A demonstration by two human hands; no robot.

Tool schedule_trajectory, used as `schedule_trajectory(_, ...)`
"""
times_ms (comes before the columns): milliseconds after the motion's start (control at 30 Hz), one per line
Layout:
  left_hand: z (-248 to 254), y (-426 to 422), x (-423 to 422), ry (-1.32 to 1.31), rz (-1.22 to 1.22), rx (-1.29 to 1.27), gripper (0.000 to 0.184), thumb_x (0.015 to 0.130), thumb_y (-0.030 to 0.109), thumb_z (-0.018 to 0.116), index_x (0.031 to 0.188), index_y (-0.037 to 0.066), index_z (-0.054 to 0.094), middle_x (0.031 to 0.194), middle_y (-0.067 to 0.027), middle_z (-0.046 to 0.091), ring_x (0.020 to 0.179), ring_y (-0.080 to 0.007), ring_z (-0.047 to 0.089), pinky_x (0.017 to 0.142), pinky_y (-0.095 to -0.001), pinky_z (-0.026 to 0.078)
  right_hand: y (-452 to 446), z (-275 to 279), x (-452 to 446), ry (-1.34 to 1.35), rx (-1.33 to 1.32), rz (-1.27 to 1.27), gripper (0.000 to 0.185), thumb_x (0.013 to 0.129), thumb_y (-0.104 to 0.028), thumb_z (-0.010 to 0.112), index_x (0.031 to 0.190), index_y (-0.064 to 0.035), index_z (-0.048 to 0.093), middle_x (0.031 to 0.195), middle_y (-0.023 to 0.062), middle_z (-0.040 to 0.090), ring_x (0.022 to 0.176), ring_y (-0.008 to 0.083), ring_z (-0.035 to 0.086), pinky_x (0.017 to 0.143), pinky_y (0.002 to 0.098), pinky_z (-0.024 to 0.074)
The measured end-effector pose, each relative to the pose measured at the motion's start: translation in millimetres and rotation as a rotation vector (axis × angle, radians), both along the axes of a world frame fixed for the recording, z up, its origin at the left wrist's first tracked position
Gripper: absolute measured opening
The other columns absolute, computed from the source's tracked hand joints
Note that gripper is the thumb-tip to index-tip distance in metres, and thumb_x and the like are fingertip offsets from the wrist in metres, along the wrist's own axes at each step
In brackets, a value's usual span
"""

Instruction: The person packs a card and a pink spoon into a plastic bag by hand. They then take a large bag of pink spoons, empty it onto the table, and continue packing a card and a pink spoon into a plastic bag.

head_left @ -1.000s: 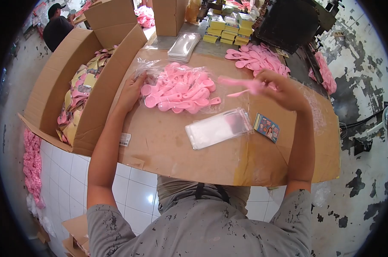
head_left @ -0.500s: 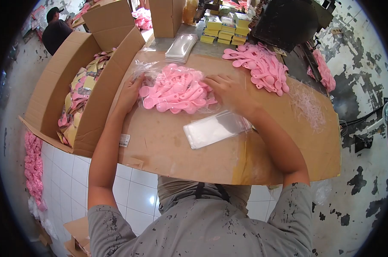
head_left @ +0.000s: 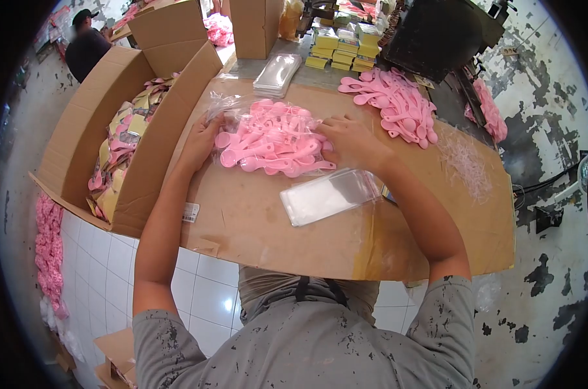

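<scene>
on the cardboard-covered bench [head_left: 255, 240], left hand [head_left: 203, 139] and right hand [head_left: 352, 142] flank a clear plastic bag of pink plastic spoons [head_left: 274, 139], fingers bent at its sides, grip unclear.

Small packing workshop or factory floor, by look of it. Work table [head_left: 261, 243] topped with worn, taped cardboard sheet. Loose pink spoons [head_left: 401, 107] heaped in bulk on it, near stacked small cards [head_left: 342, 45] and pile of clear plastic sleeves [head_left: 277, 74]. Big open carton [head_left: 80, 123] beside table, filled with many pink-and-yellow pieces. Bulky dark machine [head_left: 433, 35] at far side. Pink goods [head_left: 49, 249] piled on floor, white tiles [head_left: 209, 285] underfoot, flaking paint [head_left: 540, 279] at right. Second person [head_left: 86, 52] in background.
</scene>
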State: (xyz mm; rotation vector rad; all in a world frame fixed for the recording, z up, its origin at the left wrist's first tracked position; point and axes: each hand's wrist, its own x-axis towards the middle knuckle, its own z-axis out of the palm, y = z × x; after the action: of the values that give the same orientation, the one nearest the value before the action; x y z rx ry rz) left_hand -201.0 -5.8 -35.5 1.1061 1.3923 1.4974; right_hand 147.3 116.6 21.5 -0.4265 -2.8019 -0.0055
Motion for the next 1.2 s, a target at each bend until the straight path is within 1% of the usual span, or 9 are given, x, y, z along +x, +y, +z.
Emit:
schedule_trajectory(100, 7, -1, 9, -0.015, 0.015, 0.006, 0.03, 0.109, 0.028, 0.053, 0.12, 0.002, 0.064, 0.103, -0.0042, 0.07, 0.085, -0.0086, 0.064, 0.075, -0.0246, 0.054, -5, -2, 6, -0.025, -0.01, -0.009, 0.035, 0.083, -0.012, 0.07, 0.117, -0.004, 0.066, 0.108, 0.0122, 0.067, 0.109, 0.0322, 0.062, 0.098, 0.0428, 0.0459)
schedule_trajectory(300, 1, -2, 4, 0.07, 0.002, 0.037, 0.029, 0.109, 0.029, 0.053, 0.118, 0.003, 0.065, 0.098, -0.0021, 0.069, 0.083, -0.0074, 0.063, 0.073, -0.0244, 0.053, -14, -9, 28, -0.128, 0.19, -0.071, 0.03, 0.085, -0.006, 0.065, 0.115, -0.0052, 0.063, 0.108, 0.0115, 0.064, 0.108, 0.0304, 0.062, 0.097, 0.0414, 0.047)
schedule_trajectory(400, 5, -2, 7, 0.068, 0.009, 0.029, 0.03, 0.11, 0.03, 0.053, 0.118, 0.003, 0.065, 0.098, -0.002, 0.069, 0.083, -0.0073, 0.063, 0.072, -0.0244, 0.054, -7, -17, 36, 0.002, 0.209, -0.061, 0.028, 0.085, -0.002, 0.062, 0.113, -0.0036, 0.061, 0.108, 0.0116, 0.064, 0.102, 0.0297, 0.064, 0.091, 0.0401, 0.0511)
schedule_trajectory(600, 13, -6, 11, 0.061, 0.023, -0.013, 0.032, 0.11, 0.029, 0.052, 0.121, 0.002, 0.064, 0.099, -0.0031, 0.07, 0.083, -0.0076, 0.064, 0.071, -0.0244, 0.054, 1, -13, 57, 0.129, -0.071, -0.062, 0.021, 0.088, 0.0, 0.065, 0.109, -0.0033, 0.063, 0.104, 0.0124, 0.065, 0.09, 0.0322, 0.066, 0.079, 0.0411, 0.0541)
schedule_trajectory(700, 11, -6, 10, 0.067, 0.023, -0.022, 0.033, 0.11, 0.03, 0.052, 0.122, 0.002, 0.064, 0.1, -0.0035, 0.07, 0.083, -0.0081, 0.065, 0.071, -0.0242, 0.054, 3, 0, 67, 0.209, -0.264, -0.039, 0.015, 0.091, 0.001, 0.064, 0.106, -0.0027, 0.065, 0.101, 0.0121, 0.067, 0.09, 0.0294, 0.067, 0.079, 0.0376, 0.0536)
schedule_trajectory(800, 9, -5, 11, 0.088, 0.032, -0.008, 0.034, 0.11, 0.03, 0.052, 0.124, 0.002, 0.064, 0.1, -0.0036, 0.07, 0.083, -0.0085, 0.065, 0.071, -0.024, 0.054, 5, 27, 81, 0.291, -0.368, -0.071, 0.012, 0.091, 0.0, 0.063, 0.101, -0.0006, 0.069, 0.092, 0.013, 0.069, 0.084, 0.0255, 0.068, 0.074, 0.0356, 0.0527)
schedule_trajectory(900, 10, -4, 8, 0.083, 0.007, -0.02, 0.035, 0.11, 0.031, 0.052, 0.126, 0.002, 0.063, 0.101, -0.0037, 0.07, 0.084, -0.0086, 0.065, 0.072, -0.0241, 0.054, 19, 46, 110, 0.25, -0.39, -0.198, 0.012, 0.091, -0.001, 0.064, 0.1, 0.0001, 0.071, 0.089, 0.0137, 0.071, 0.081, 0.0233, 0.067, 0.074, 0.0335, 0.0518)
schedule_trajectory(1100, 10, -5, 12, 0.056, 0.034, 0.001, 0.037, 0.11, 0.033, 0.052, 0.128, 0.002, 0.063, 0.101, -0.0039, 0.07, 0.086, -0.0088, 0.065, 0.073, -0.0248, 0.054, 80, 68, 160, 0.334, -0.196, -0.512, 0.016, 0.09, -0.004, 0.064, 0.102, 0.0001, 0.072, 0.093, 0.0154, 0.072, 0.083, 0.0259, 0.068, 0.078, 0.0357, 0.0529)
schedule_trajectory(1200, 15, -6, 15, 0.071, 0.031, -0.006, 0.037, 0.11, 0.033, 0.052, 0.126, 0.003, 0.064, 0.1, -0.0035, 0.07, 0.086, -0.0086, 0.064, 0.073, -0.0247, 0.054, 115, 63, 158, 0.385, 0.028, -0.461, 0.016, 0.09, -0.004, 0.062, 0.102, 0.0005, 0.072, 0.101, 0.0166, 0.072, 0.093, 0.0287, 0.069, 0.083, 0.0367, 0.0536)
